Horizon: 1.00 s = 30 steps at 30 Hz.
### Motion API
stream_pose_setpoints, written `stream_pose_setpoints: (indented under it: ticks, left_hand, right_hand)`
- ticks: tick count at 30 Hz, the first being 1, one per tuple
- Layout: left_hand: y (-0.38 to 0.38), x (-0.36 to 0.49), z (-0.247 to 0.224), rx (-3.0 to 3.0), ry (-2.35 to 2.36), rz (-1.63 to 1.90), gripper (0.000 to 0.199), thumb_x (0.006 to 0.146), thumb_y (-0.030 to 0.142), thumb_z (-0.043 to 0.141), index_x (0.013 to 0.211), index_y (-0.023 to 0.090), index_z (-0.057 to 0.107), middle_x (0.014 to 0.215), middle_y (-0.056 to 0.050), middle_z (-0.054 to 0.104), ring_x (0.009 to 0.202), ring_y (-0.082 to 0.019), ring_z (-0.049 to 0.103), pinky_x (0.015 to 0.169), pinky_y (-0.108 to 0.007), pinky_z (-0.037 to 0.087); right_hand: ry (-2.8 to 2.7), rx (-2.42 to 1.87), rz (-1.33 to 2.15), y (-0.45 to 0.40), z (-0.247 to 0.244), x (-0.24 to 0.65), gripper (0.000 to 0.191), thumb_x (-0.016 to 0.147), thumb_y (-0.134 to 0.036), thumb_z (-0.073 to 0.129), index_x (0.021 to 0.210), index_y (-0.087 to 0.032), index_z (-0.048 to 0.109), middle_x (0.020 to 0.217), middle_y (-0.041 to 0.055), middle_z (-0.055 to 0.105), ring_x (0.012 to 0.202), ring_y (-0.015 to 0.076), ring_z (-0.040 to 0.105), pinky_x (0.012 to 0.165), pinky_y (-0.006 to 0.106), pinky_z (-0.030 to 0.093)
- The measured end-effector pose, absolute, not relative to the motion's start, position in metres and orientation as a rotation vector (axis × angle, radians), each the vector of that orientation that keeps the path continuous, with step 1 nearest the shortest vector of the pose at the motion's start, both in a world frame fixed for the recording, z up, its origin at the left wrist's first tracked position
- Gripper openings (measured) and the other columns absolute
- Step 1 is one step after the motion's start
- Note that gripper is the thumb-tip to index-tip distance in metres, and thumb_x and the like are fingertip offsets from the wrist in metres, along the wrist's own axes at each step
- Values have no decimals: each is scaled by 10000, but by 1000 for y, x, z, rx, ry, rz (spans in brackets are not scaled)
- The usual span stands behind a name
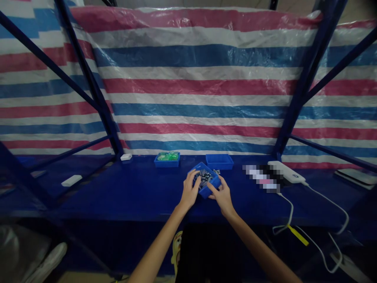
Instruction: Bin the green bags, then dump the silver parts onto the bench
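A small blue plastic bin (205, 193) is tilted between my two hands over the blue shelf. Small grey and dark metallic-looking parts (205, 178) fill it; their exact kind is too small to tell. My left hand (190, 189) grips the bin's left side, fingers curled over its rim. On the right side my right hand (223, 195) holds the bin, thumb over the near rim and fingers round the outside. Just behind it, a few loose small parts (217, 171) lie on the shelf beside another blue bin (219, 161).
A blue bin (167, 164) with green contents stands at the back left. White boxes (126, 157) lie further left. On the right are a white power bank (284, 172), a blurred-out object and white cables (326, 198). Blue posts (306, 74) frame the shelf (132, 192) before striped sheeting.
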State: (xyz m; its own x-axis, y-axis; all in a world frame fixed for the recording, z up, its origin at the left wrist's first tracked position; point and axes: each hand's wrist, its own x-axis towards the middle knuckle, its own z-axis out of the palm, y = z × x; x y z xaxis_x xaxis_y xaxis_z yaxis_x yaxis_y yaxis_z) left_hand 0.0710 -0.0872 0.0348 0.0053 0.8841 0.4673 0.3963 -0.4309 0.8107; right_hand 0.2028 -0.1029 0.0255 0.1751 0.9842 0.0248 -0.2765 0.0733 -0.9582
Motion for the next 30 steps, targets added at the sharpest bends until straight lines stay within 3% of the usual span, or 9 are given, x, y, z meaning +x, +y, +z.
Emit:
stream_pose_setpoints:
  ticks: [5, 8, 12, 17, 22, 30]
  left_hand:
    - [-42, 83, 13, 1623, 1286, 1332, 482, 859, 472, 426, 1276, 234, 473, 1429, -78, 360, 1338, -230, 281, 1103, -406, 221]
    - [-23, 90, 0, 1586, 1271, 1263, 558, 864, 505, 387, 1342, 218, 389, 1474, -79, 261, 1370, -219, 179, 1120, -392, 172]
    - [-13, 90, -14, 1693, 1199, 1261, 550, 887, 500, 320, 1362, 226, 350, 1490, -56, 226, 1384, -186, 115, 1130, -370, 133]
    - [-15, 86, -20, 1704, 1192, 1370, 496, 894, 434, 344, 1314, 179, 412, 1424, -111, 356, 1345, -202, 264, 1109, -382, 212]
    - [-18, 84, -18, 1683, 1170, 1433, 434, 888, 407, 366, 1236, 174, 482, 1267, -105, 517, 1205, -185, 460, 1041, -347, 332]
    - [-16, 83, -22, 1504, 1123, 1543, 350, 838, 368, 456, 1093, 151, 559, 1083, -104, 623, 999, -212, 591, 851, -346, 480]
  right_hand:
    - [-1168, -1063, 917, -100, 28, 203, 667, 597, -372, 708, 1208, -204, 499, 993, 61, 670, 774, 206, 663, 712, 345, 554]
    - [-1317, -1158, 782, -98, 29, 204, 613, 607, -332, 687, 1194, -247, 530, 975, 26, 677, 759, 196, 656, 743, 352, 538]
    - [-1474, -1198, 613, -94, 31, 206, 570, 641, -322, 640, 1200, -285, 537, 1073, 11, 651, 932, 222, 626, 829, 375, 507]
    - [-1685, -1225, 390, -88, 31, 206, 573, 669, -282, 612, 1232, -288, 507, 1236, 17, 565, 1108, 228, 548, 918, 371, 456]
    - [-1779, -1294, 303, -82, 28, 202, 595, 688, -272, 602, 1268, -297, 472, 1261, 34, 538, 1087, 236, 559, 892, 360, 466]
    - [-1952, -1371, 176, -76, 35, 193, 627, 685, -279, 640, 1286, -308, 467, 1350, 80, 459, 1006, 270, 601, 838, 363, 477]
